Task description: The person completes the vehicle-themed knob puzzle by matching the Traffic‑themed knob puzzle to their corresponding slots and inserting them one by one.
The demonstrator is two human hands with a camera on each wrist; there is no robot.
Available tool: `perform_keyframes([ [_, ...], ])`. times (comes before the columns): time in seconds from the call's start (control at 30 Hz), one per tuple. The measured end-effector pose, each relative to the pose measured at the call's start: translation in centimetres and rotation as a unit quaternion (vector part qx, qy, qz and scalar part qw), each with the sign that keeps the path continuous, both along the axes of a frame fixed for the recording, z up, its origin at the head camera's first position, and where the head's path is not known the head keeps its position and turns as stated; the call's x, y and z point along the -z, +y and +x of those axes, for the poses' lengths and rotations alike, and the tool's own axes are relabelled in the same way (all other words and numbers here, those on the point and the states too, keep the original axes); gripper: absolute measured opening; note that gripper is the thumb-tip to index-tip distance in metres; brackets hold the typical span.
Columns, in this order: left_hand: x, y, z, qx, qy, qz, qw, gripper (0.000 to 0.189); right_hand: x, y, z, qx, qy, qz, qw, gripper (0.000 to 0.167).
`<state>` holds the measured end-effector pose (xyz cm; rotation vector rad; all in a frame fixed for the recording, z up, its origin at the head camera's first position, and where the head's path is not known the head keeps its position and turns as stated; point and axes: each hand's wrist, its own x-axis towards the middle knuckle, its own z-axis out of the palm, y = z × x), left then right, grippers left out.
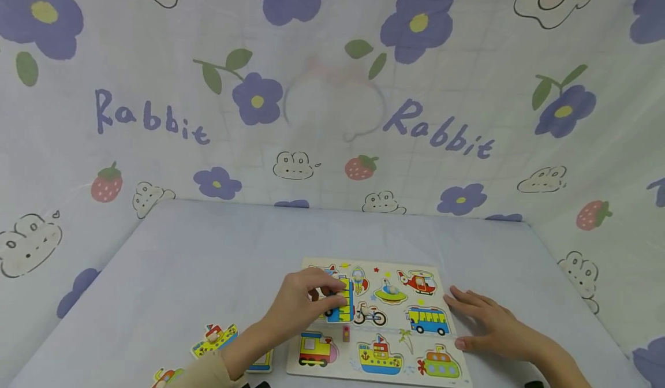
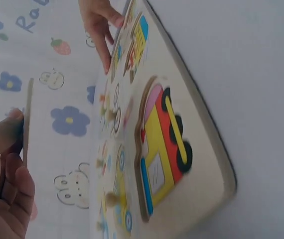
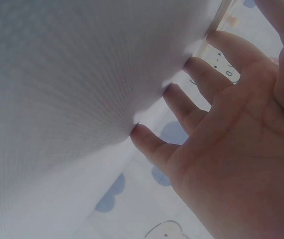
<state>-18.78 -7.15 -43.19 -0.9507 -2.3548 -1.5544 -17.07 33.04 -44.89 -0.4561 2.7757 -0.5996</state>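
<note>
My left hand (image 1: 298, 301) pinches a yellow-and-blue bus puzzle piece (image 1: 344, 310) over the middle of the wooden puzzle board (image 1: 337, 370). The piece stands upright, its row of windows turned on end; the left wrist view shows the thin piece (image 2: 28, 114) edge-on, raised off the board. Printed pictures show in the board's bus recess (image 1: 427, 320), train recess (image 1: 315, 350), ship recess (image 1: 381, 357) and submarine recess (image 1: 440, 365). At the board's right edge lies my right hand (image 1: 493, 324), fingers spread, fingertips down by the edge and on the cloth.
Left of the board lie a ship piece (image 1: 223, 337), a submarine piece (image 1: 162, 375) and another piece (image 1: 264, 362), partly hidden by my left forearm. Knobbed pieces, including a helicopter (image 1: 423, 283) and a bicycle (image 1: 371, 316), sit in the board. A patterned curtain (image 1: 332, 111) encloses the table.
</note>
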Motion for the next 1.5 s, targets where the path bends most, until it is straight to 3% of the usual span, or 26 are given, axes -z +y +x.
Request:
perform_keyframes([
  [0.37,0.6,3.9,-0.6,0.011,0.009,0.037,0.9992,0.015,0.1,0.0,-0.1,0.009,-0.006,0.008,0.9999,0.093],
  [0.73,1.2,6.0,-0.3,0.028,-0.055,0.056,0.9965,0.012,0.0,-0.1,0.0,0.015,-0.012,0.007,0.9998,0.093],
  [1.03,1.5,6.9,-0.4,0.013,-0.084,0.027,0.996,0.008,0.2,0.0,-0.1,0.017,-0.012,0.009,0.9997,0.093],
  [1.23,1.7,7.7,-0.5,0.004,-0.103,0.032,0.9942,0.011,0.3,0.0,-0.1,0.019,-0.012,0.012,0.9997,0.094],
  [1.5,1.7,9.2,-0.8,-0.007,-0.075,0.029,0.9967,0.011,0.2,0.0,-0.1,0.013,-0.012,0.014,0.9997,0.093],
])
